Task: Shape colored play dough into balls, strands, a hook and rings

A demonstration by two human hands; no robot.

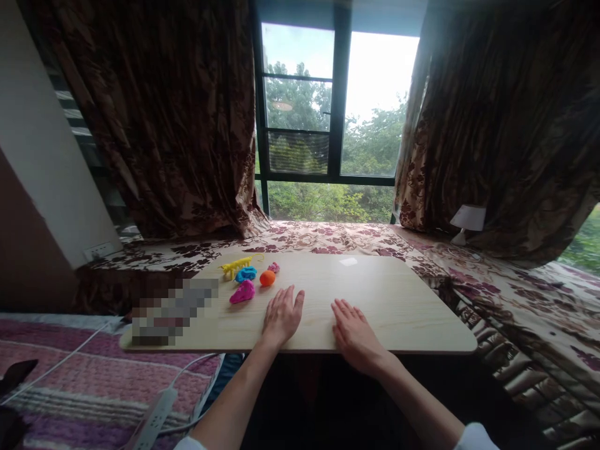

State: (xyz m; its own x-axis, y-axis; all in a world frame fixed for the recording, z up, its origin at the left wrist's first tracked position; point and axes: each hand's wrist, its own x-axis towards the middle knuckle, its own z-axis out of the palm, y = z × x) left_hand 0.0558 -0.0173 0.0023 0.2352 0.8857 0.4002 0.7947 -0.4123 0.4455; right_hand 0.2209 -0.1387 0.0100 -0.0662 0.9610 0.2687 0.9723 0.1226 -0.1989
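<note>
My left hand (282, 314) lies palm down on the pale wooden table (398, 300), its thumb held apart and nothing in it. To the right, my right hand (352, 328) rests on the same top with its fingers stretched out, also holding nothing. Beyond my left hand sits an orange ball (267, 278). Close by are a magenta lump that looks like modelling clay (242, 292), a blue lump (245, 274), a small pink piece (274, 267) and a yellow figure with several legs (237, 267). Neither hand touches them.
A blurred-out patch (173, 312) covers something at the table's left end. Behind the table runs a window ledge with floral cloth (328, 237), and a white lamp (469, 219) stands on it at right. A power strip (152, 419) with a white cable lies at lower left, by the striped bedding (70, 375).
</note>
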